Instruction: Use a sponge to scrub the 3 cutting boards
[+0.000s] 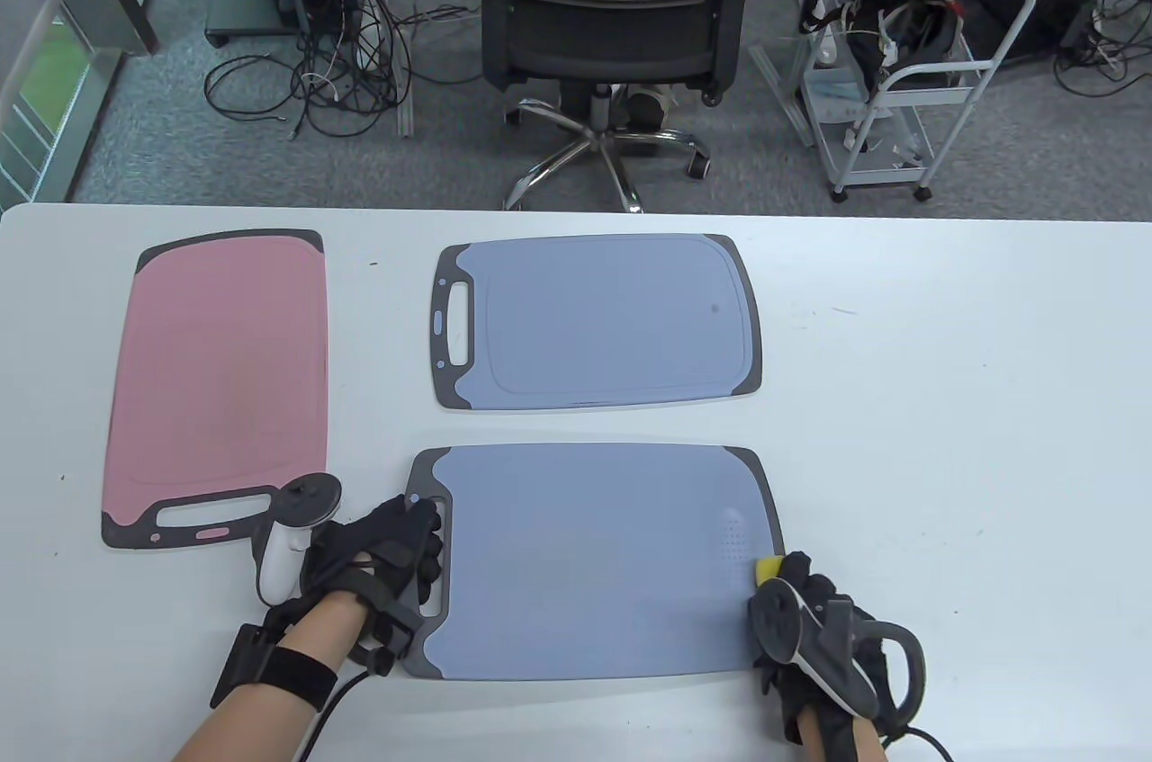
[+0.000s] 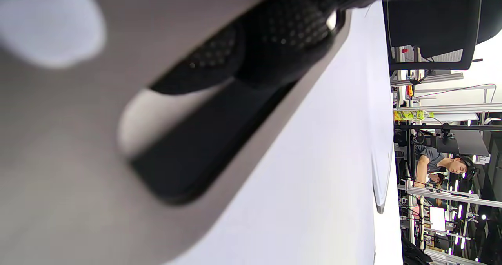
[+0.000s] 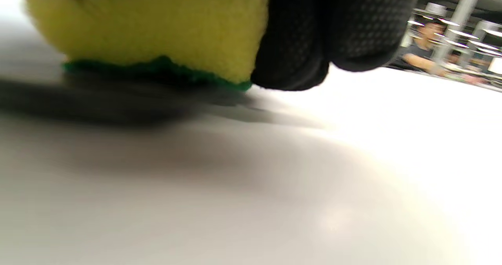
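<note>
i sit at a white table with three flat plastic cutting boards on it. the landmark is the large blue-grey cutting board with a dark grey rim, the one nearest me, lying with its handle slot to my left.

my left hand in its black sensor glove rests at that board's handle end, fingers curled through and around the handle slot, gripping it. the left wrist view shows my gloved fingertips on the dark rim, blurred and close. a white tracker is strapped to the back of this hand.

my right hand, also gloved in black, sits at the same board's right edge, near its front corner. it grips a yellow sponge with a green scouring layer, my fingers curled down its side. the green layer faces down and seems to touch the surface beneath, though the blur keeps me from being sure. from above, only a yellow corner of the sponge shows past my fingers, right at the board's rim.

beyond the nearest board lies a smaller blue-grey cutting board, handle also to the left, apart from it. to the left of the nearest board lies a pink cutting board with a dark grey rim, its handle end toward me, just beside my left hand.
</note>
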